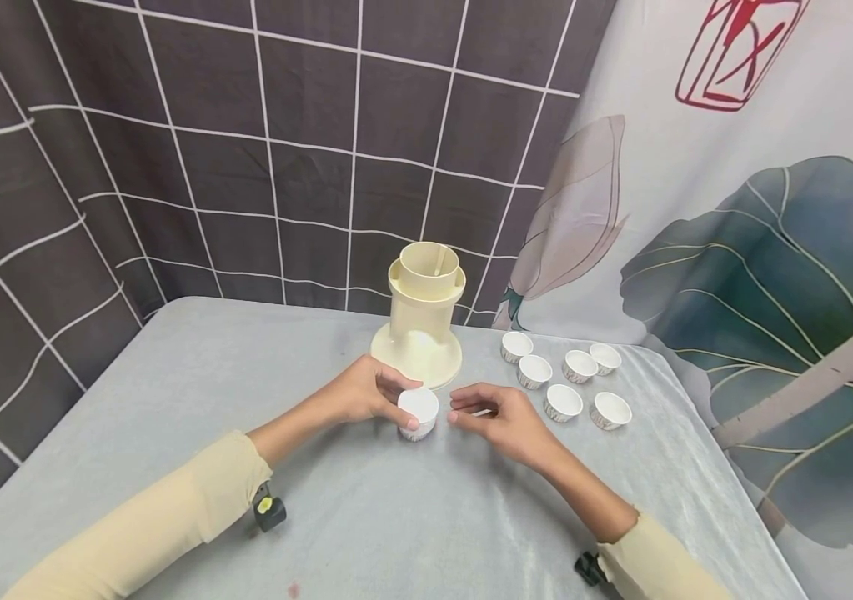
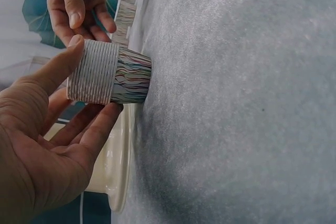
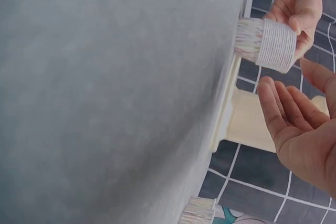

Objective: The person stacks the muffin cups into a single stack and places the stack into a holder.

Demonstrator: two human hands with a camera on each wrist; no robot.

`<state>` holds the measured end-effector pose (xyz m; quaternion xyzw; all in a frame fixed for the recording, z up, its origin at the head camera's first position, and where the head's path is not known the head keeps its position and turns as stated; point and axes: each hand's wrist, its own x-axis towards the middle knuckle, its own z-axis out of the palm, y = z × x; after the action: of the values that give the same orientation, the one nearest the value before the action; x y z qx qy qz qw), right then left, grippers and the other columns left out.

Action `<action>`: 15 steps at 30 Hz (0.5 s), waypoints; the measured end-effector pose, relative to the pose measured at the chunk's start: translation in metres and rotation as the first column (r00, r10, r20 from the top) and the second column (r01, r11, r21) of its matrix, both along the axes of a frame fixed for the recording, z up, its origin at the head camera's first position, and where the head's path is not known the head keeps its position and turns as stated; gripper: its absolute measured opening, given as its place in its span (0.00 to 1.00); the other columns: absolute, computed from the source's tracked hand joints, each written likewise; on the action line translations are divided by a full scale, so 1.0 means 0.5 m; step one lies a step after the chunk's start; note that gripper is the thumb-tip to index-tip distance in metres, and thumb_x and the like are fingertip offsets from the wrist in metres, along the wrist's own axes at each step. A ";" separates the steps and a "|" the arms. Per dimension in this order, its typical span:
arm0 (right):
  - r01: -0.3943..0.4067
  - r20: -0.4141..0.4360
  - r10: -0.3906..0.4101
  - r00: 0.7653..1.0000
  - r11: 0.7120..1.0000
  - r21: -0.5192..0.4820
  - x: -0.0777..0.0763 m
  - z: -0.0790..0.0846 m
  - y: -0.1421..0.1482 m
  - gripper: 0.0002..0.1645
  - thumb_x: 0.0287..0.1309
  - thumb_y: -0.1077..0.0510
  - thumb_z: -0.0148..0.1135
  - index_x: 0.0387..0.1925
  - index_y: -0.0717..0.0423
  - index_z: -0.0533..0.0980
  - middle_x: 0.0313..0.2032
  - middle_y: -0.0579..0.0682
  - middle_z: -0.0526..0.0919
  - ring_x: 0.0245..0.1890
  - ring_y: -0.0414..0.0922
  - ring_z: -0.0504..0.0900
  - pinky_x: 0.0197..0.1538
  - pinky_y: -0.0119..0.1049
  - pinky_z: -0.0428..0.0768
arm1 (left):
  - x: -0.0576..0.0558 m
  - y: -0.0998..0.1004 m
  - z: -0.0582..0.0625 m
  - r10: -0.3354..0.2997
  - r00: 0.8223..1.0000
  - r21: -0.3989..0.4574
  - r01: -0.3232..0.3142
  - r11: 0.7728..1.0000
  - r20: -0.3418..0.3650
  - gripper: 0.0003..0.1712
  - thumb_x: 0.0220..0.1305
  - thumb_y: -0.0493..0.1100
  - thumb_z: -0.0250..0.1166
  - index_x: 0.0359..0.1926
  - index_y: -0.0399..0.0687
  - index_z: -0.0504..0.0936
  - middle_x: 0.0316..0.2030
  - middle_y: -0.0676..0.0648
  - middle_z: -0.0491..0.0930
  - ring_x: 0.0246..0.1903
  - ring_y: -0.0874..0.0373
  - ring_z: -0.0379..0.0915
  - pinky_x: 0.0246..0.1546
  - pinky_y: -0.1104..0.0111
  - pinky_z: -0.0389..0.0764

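Observation:
A stack of nested paper baking cups [image 1: 418,414] stands upright on the cloth-covered table, white-rimmed with thin coloured wavy lines on its side. My left hand [image 1: 371,392] holds it, thumb on the near side and fingers round the back. In the left wrist view the many rims of the stack [image 2: 100,72] show tightly layered between thumb and fingertips. To its right, my right hand [image 1: 503,419] hovers apart with nothing in it, fingers loosely bent and the thumb held away from them, as the right wrist view of that hand [image 3: 304,119] shows.
Behind the hands stands a cream plastic cylinder [image 1: 423,321] with a wide round base and an open top tube. Several single paper cups [image 1: 564,403] sit spread out on the right of the grey table [image 1: 193,367]. A dark gridded curtain [image 1: 306,175] hangs behind.

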<state>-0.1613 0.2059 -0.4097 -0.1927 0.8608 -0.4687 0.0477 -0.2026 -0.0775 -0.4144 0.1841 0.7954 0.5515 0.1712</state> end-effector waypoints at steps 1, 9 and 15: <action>0.001 -0.002 -0.001 1.000 1.000 -0.001 0.000 0.000 0.002 0.23 0.71 0.54 0.78 0.58 0.66 0.88 0.51 0.56 0.96 0.52 0.49 0.95 0.54 0.29 0.90 | 0.000 0.000 0.000 0.002 1.000 -0.001 -0.002 1.000 0.002 0.33 0.52 0.34 0.90 0.60 0.34 0.91 0.48 0.37 0.96 0.48 0.48 0.96 0.50 0.66 0.94; 0.037 0.011 -0.037 0.999 0.999 0.001 0.000 0.005 0.022 0.23 0.71 0.54 0.78 0.59 0.66 0.87 0.52 0.58 0.96 0.53 0.50 0.95 0.56 0.28 0.89 | -0.002 0.003 -0.004 0.012 1.000 -0.006 -0.012 1.000 0.005 0.32 0.51 0.34 0.91 0.59 0.35 0.92 0.47 0.38 0.96 0.47 0.49 0.96 0.50 0.66 0.93; 0.050 -0.001 -0.050 0.999 0.999 0.003 0.000 0.007 0.032 0.23 0.72 0.54 0.78 0.59 0.66 0.87 0.53 0.59 0.96 0.53 0.49 0.94 0.56 0.28 0.89 | -0.003 0.004 -0.005 0.011 1.000 0.000 -0.011 1.000 0.007 0.32 0.52 0.33 0.90 0.59 0.34 0.92 0.47 0.37 0.96 0.47 0.49 0.96 0.50 0.66 0.93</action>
<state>-0.1614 0.2218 -0.4062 -0.1714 0.8660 -0.4684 0.0359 -0.2041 -0.0756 -0.4168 0.1781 0.7957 0.5530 0.1710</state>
